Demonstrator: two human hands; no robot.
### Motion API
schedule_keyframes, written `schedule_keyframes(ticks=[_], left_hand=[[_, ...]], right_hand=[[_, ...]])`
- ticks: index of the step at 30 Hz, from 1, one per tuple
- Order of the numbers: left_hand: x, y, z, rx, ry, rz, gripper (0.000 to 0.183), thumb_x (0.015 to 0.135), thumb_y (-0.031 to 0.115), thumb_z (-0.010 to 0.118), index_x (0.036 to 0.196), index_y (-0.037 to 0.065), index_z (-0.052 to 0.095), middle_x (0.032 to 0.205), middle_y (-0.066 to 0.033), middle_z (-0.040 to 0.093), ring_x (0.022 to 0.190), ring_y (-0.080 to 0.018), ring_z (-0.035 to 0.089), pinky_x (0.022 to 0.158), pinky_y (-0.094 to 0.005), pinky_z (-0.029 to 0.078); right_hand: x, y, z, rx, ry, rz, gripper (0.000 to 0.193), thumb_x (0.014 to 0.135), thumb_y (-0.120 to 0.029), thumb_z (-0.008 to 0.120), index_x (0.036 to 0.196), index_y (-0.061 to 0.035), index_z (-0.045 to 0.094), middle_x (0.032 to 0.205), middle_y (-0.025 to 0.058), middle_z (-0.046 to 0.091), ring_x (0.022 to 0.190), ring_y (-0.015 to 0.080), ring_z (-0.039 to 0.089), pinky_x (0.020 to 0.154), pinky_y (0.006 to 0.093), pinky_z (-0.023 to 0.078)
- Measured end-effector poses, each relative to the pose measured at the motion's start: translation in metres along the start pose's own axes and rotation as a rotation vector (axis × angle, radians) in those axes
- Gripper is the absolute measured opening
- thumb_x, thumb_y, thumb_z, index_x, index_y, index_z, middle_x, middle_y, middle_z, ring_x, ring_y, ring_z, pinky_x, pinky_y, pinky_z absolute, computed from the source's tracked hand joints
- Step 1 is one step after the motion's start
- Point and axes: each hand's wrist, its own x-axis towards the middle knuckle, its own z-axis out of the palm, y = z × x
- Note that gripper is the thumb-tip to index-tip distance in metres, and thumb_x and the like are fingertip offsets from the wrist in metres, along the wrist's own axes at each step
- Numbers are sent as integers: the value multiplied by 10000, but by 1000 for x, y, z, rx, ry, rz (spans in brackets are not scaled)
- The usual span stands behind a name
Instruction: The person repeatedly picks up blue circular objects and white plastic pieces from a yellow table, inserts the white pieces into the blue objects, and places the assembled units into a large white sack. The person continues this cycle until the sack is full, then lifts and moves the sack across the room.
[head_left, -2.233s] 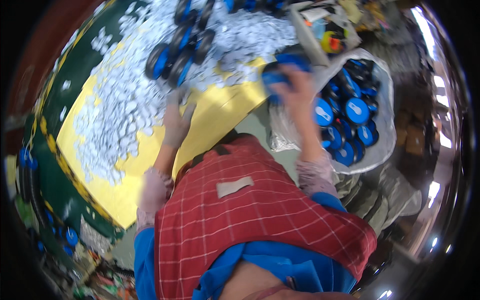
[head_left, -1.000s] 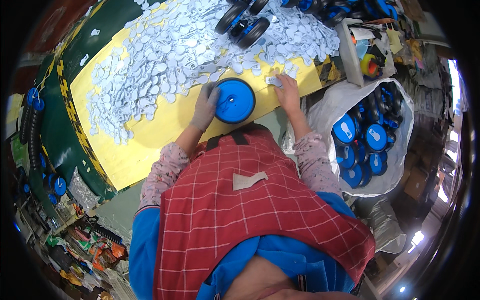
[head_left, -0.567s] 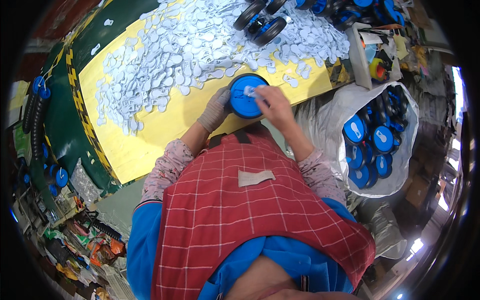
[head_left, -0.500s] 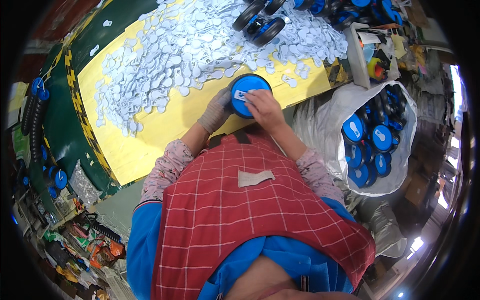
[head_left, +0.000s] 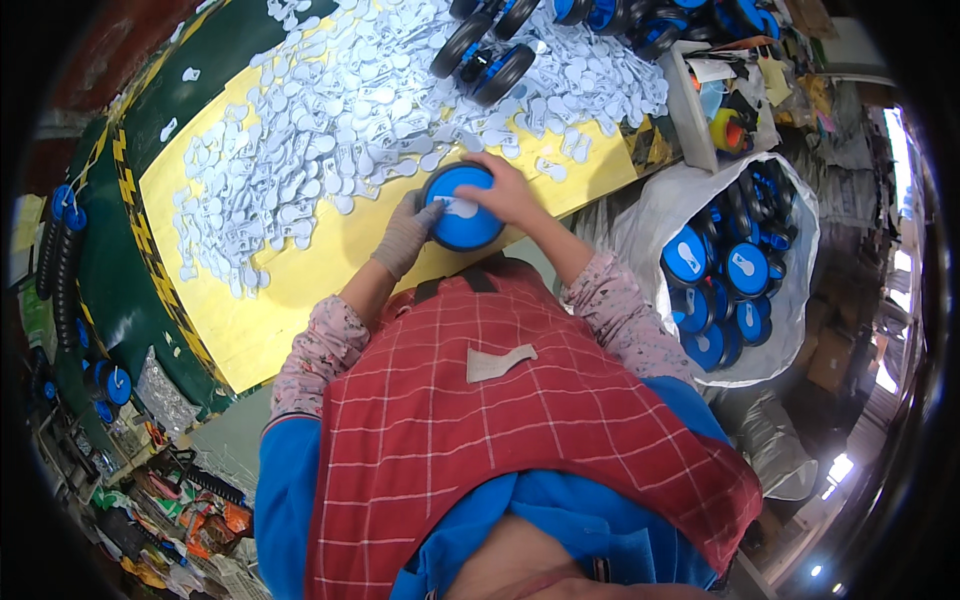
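Close in front of my apron I hold a blue wheel (head_left: pixel 470 234) with a black rim, its flat face turned up. A white keyhole-shaped sticker (head_left: pixel 463 208) lies on that face. My left hand (head_left: pixel 404 238), in a thin pale glove, grips the wheel's left edge, with its thumb at the sticker's left end. My bare right hand (head_left: pixel 508 194) reaches round the far right rim, and its thumb presses on the sticker. The wheel's underside is hidden. A heap of loose white stickers (head_left: pixel 340 130) spreads just beyond the wheel.
The stickers lie on a yellow tabletop (head_left: pixel 285 305). Black-and-blue wheel pairs (head_left: pixel 485 65) stand at its far side. To my right, a white sack (head_left: pixel 795 335) holds several stickered blue wheels (head_left: pixel 748 268). A box of odds and ends (head_left: pixel 690 110) stands behind the sack.
My right fingers have moved from the sticker to the wheel's far rim, leaving the thumb on the sticker. My left thumb has come onto the face. The whole view has shifted slightly.
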Motion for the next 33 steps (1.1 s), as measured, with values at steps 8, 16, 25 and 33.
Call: schedule_keyframes(ticks=[8,16,25,33], left_hand=[[13,-33,8,1525,-41,822,396,848,59,588,1237,133,592,1214,-145,614,1147,-336,575,989,-406,482],[4,-56,-8,889,346,445,340,932,145,555,1253,35,570,1229,-182,615,1188,-321,571,973,-397,470],[43,-1,1,560,83,580,446,1040,309,464,1347,-14,488,1247,-150,588,1128,-189,573,991,-329,461],[28,-7,17,-99,-15,160,451,981,254,579,1294,-62,505,1152,-128,619,985,-177,610,841,-305,516]], right_hand=[[-31,136,-85,-404,203,28,275,812,-122,687,1076,-46,682,1086,171,665,1006,368,615,912,422,490],[-31,70,-86,-178,289,95,332,789,-110,688,1111,-35,659,1024,149,673,943,329,637,864,410,510],[-41,-38,-7,-353,154,-346,308,782,-123,730,1084,-81,683,975,113,608,913,317,589,800,399,502],[-10,-11,4,-176,57,201,868,672,-376,827,1416,-124,459,1322,260,510,1259,444,460,1071,456,395]])
